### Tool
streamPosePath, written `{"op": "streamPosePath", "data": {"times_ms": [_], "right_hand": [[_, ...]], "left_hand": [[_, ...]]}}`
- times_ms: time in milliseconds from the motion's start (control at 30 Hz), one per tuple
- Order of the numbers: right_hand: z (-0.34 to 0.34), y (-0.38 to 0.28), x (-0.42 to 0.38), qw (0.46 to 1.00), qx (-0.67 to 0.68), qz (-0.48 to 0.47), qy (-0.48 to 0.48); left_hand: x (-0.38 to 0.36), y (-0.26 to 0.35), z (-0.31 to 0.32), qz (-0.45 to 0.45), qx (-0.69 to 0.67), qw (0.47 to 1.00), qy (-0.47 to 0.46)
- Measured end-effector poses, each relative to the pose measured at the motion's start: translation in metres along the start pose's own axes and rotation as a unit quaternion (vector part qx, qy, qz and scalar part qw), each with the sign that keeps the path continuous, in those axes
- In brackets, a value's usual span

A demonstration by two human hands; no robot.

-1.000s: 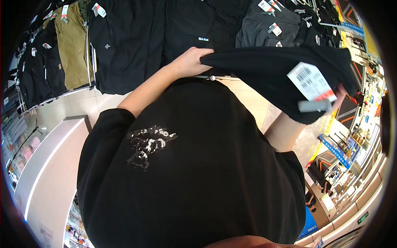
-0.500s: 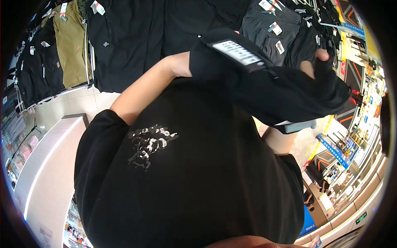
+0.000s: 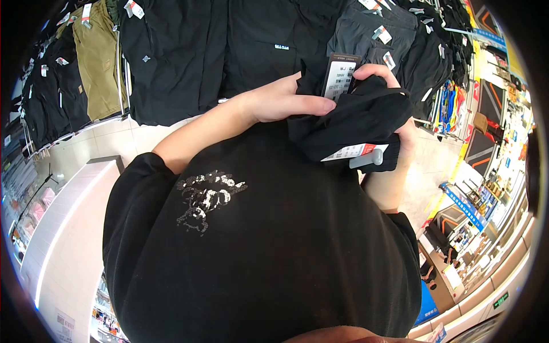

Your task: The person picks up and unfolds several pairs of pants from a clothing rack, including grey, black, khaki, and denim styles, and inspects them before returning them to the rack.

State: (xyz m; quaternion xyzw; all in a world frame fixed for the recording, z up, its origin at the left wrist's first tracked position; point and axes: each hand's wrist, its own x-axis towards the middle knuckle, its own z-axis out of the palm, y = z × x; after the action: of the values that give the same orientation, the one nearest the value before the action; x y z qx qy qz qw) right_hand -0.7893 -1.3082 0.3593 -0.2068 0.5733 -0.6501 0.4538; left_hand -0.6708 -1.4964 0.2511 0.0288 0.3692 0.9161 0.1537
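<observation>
A bunched black garment (image 3: 351,123) is held up in front of my chest between both hands. My left hand (image 3: 294,103) grips its left side, with the thumb lying over the cloth beside a dark-and-white hang tag (image 3: 339,77). On the right, my right hand (image 3: 394,91) is curled around the garment, its fingertips near the tag's edge and the palm partly hidden behind cloth. Below hang a white-and-red price label (image 3: 349,151) and a grey security tag (image 3: 369,159). Folds hide the garment's exact kind.
Black trousers (image 3: 171,63), an olive pair (image 3: 97,63) and dark grey garments (image 3: 372,28) hang on racks ahead. A white counter (image 3: 74,217) stands at left. Colourful items (image 3: 449,108) hang at right, beyond them shelves and a distant person (image 3: 449,254).
The garment, stretched out to the right before, is now gathered into a smaller bundle. My right hand has come left toward my left hand, and the hang tag now stands more upright.
</observation>
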Motion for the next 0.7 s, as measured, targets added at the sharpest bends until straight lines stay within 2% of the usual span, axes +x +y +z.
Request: {"op": "streamPosePath", "data": {"times_ms": [100,200,233,267,333,600,700], "right_hand": [[-0.001,0.004,-0.003,0.999,0.018,0.015,-0.03],[0.003,0.004,-0.011,0.997,0.036,0.014,-0.069],[0.007,0.003,-0.013,0.998,0.002,0.003,-0.067],[0.011,0.003,-0.013,0.997,-0.033,-0.009,-0.064],[0.013,0.008,-0.017,0.996,-0.013,-0.051,-0.076],[0.015,0.019,-0.028,0.993,0.023,-0.113,-0.018],[0.014,0.022,-0.029,0.992,0.019,-0.125,-0.01]], "left_hand": [[-0.004,0.005,0.0,-0.018,-0.002,1.0,-0.024],[-0.004,-0.003,-0.007,0.005,0.058,0.998,-0.027],[0.001,0.0,0.002,0.054,-0.006,0.997,-0.052],[0.001,-0.001,0.001,0.059,-0.017,0.997,-0.056],[0.004,-0.004,-0.005,0.07,-0.039,0.995,-0.063],[0.0,-0.011,-0.011,0.104,-0.006,0.994,-0.034],[0.002,-0.014,-0.009,0.144,0.003,0.989,-0.044]]}}
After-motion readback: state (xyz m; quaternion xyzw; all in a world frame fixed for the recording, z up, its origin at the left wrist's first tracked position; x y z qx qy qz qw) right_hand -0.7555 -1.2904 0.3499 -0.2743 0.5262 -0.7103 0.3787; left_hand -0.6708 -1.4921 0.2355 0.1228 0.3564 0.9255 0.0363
